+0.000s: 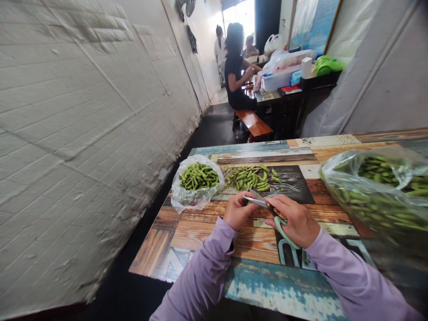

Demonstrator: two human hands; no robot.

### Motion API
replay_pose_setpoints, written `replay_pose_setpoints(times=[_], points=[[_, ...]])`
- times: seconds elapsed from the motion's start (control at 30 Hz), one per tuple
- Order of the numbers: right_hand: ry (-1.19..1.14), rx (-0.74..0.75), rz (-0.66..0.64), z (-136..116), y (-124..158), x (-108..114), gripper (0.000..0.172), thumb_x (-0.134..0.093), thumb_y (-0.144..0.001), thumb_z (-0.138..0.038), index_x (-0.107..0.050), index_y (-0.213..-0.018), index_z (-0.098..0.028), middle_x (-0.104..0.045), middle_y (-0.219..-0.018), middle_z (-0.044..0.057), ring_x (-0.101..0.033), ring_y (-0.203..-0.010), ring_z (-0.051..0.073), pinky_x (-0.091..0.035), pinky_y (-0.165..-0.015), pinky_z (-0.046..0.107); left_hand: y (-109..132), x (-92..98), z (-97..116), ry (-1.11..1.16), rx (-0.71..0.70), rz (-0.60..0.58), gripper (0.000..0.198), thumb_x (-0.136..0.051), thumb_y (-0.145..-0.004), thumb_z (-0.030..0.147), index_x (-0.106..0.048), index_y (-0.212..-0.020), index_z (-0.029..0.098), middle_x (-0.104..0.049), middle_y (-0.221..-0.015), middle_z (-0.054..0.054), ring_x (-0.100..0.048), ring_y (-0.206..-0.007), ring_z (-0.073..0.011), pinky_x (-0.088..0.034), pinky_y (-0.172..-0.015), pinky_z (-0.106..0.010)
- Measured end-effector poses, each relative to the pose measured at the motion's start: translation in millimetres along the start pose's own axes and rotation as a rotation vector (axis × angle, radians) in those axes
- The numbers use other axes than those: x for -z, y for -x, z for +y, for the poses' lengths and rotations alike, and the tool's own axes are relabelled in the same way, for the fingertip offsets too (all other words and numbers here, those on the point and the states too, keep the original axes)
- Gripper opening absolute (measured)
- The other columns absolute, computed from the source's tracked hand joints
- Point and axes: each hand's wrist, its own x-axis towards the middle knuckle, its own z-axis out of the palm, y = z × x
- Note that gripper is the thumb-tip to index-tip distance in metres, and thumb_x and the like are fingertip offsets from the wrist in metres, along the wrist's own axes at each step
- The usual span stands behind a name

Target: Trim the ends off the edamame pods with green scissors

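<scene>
My right hand (296, 220) is closed around a pair of scissors (257, 202) with pale green handles. Their blades are parted and point left, toward the fingertips of my left hand (238, 210). That hand is pinched shut on an edamame pod, of which only a little green shows by the blades. Just beyond both hands, a loose heap of edamame pods (250, 178) lies on the table among small trimmed bits. To the left of the heap, more pods fill a clear plastic bag (214, 196) with its mouth folded open.
A large clear bag (337, 171) of pods stands on the right of the patchwork wood-pattern table (200, 234). A white brick-pattern wall (83, 156) runs along the left. Farther back, a person (234, 76) sits on a wooden bench (254, 124) beside a cluttered table.
</scene>
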Motion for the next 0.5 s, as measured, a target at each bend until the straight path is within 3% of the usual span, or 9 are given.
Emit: replay_pose_setpoints(times=[0.23, 0.5], points=[[0.027, -0.007, -0.014, -0.2, -0.2, 1.4, 0.046, -0.062, -0.078, -0.027, -0.053, -0.123, -0.020, -0.060, -0.106, 0.010, -0.059, -0.095, 0.023, -0.050, -0.082, 0.037, -0.1, 0.5, 1.8, -0.021, 0.022, 0.012, 0.030, -0.078, -0.058, 0.037, -0.062, -0.069, 0.013, -0.060, -0.061, -0.001, -0.052, -0.053, -0.0104, -0.043, -0.052, -0.023], [0.008, 0.013, -0.004, 0.6, 0.1, 0.5, 0.043, -0.060, -0.079, -0.026, -0.054, -0.121, -0.020, -0.061, -0.101, 0.009, -0.060, -0.090, 0.021, -0.051, -0.078, 0.034, -0.9, 0.3, 1.4, -0.017, 0.027, 0.001, 0.031, -0.078, -0.057, 0.036, -0.061, -0.067, 0.013, -0.057, -0.057, 0.001, -0.048, -0.045, -0.0073, -0.040, -0.046, -0.021]])
